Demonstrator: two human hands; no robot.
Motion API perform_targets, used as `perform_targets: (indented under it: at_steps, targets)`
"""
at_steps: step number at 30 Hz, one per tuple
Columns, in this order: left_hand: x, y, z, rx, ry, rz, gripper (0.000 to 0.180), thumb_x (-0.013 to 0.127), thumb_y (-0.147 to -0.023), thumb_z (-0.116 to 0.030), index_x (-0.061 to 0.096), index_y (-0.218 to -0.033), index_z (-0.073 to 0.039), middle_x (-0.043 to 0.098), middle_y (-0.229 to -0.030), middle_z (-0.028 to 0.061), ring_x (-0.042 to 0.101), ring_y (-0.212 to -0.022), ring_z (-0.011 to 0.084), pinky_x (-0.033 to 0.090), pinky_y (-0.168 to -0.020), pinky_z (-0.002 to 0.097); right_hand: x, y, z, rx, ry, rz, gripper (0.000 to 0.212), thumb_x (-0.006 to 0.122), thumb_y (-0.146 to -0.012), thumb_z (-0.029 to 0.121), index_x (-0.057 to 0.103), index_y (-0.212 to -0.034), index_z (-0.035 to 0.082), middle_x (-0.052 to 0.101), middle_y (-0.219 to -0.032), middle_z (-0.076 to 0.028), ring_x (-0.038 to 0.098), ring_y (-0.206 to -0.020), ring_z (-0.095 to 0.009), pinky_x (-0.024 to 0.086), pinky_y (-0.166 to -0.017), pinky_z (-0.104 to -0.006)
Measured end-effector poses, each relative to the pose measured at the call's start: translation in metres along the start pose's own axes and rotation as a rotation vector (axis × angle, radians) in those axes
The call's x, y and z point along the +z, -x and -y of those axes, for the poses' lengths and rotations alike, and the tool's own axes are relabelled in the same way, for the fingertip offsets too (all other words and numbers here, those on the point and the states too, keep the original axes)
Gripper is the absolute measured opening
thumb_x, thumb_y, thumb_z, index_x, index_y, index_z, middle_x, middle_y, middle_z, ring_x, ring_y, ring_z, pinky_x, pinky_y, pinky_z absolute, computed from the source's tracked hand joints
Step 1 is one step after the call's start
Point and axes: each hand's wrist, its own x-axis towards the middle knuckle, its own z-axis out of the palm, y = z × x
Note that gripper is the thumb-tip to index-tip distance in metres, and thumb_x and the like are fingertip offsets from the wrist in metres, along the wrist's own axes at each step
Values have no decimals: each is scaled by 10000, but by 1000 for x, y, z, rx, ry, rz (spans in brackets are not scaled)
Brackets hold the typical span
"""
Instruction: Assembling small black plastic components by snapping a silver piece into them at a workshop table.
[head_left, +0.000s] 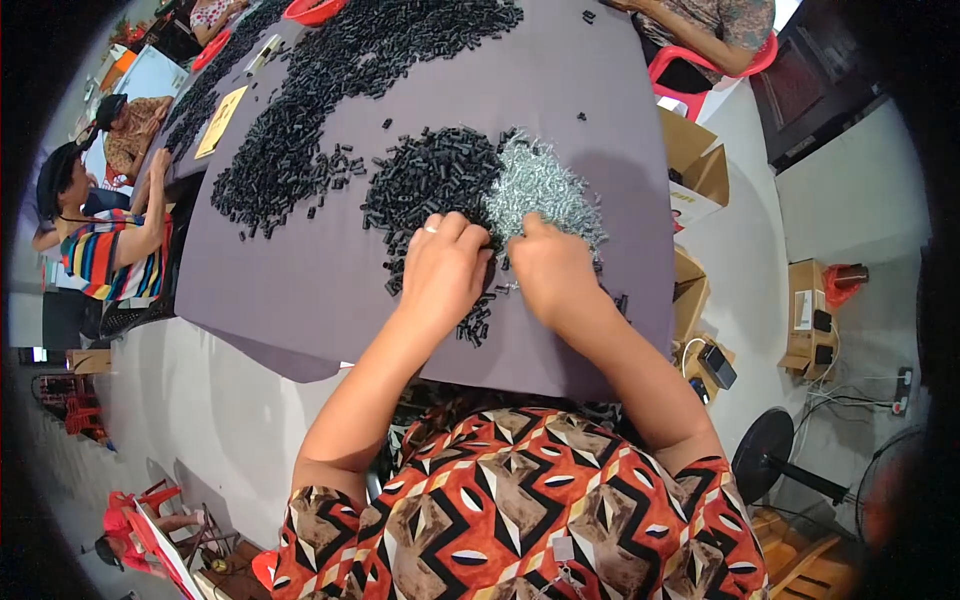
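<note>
My left hand (445, 262), with a ring on one finger, is closed at the near edge of a heap of small black cylindrical pieces (430, 175). Beside it, my right hand (552, 268) has its fingers curled together at the near side of a heap of small shiny silvery metal pieces (540, 185). The two heaps touch each other. My hands are close together but apart, and whatever their fingertips hold is hidden. A few loose black pieces (473, 325) lie just below my left hand on the grey tablecloth (280, 290).
A much larger spread of black pieces (290, 140) runs to the far left, near a yellow card (220, 122) and a red basket (315, 10). Other people sit around the table. Open cardboard boxes (700, 165) stand along its right side, and a fan (765, 455) is at lower right.
</note>
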Motion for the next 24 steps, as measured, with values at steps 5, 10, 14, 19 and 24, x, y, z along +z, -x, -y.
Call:
perform_targets:
  at_steps: [5,10,14,19,24]
  targets:
    - [-19,23,2,-130,174,-84,125,664,-896,-30,591,-997,-16,636,-884,151,626,-786,341,505,-713,403,-4,0,9,-1,106,76,108,666,-778,104,738,-856,82,705,-860,-102,728,-748,-236,586,-629,-375]
    - [-36,52,-7,-350,421,-21,118,663,-941,-48,601,-1029,0,667,-845,59,603,-721,88,511,-660,268,-7,-1,7,30,9,164,99,607,-826,79,665,-893,36,682,-916,-162,721,-780,-323,586,-663,-413]
    - [-37,67,-13,-458,611,-28,198,688,-921,-47,683,-1116,-11,674,-886,30,590,-743,71,504,-678,238,-8,-5,5,-18,-34,183,108,605,-826,72,654,-905,17,672,-915,-185,718,-771,-339,587,-671,-407]
    - [-38,78,-14,-429,578,8,178,672,-923,-38,696,-1094,5,691,-935,50,623,-772,95,510,-730,242,-4,4,3,-3,-63,105,130,629,-827,93,697,-921,36,692,-952,-165,734,-812,-291,602,-685,-377]
    - [-39,75,-19,-491,652,56,196,616,-967,-49,682,-1143,4,713,-957,72,652,-807,102,530,-738,250,-3,6,0,-8,-18,138,127,626,-827,77,695,-925,37,684,-946,-162,729,-838,-294,600,-704,-374]
